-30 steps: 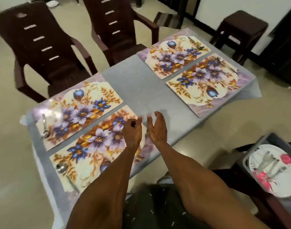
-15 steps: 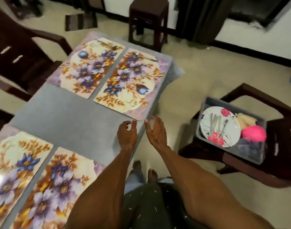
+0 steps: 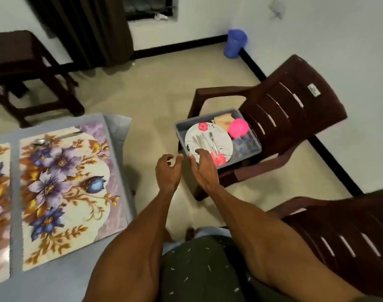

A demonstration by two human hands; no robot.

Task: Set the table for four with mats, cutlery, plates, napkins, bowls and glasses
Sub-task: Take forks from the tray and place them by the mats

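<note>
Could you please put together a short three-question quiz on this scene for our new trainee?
1. True or false: the grey tub sits on a chair.
2. Which hand is nearer the floral plate: A left hand, B right hand?
3. What cutlery lies on the placemat?

Key: 1 true. 2 B. 3 A spoon and what looks like a knife.

Grey table (image 3: 55, 277) bears two floral mats (image 3: 66, 192); spoon (image 3: 41, 141), perhaps, atop.
</note>
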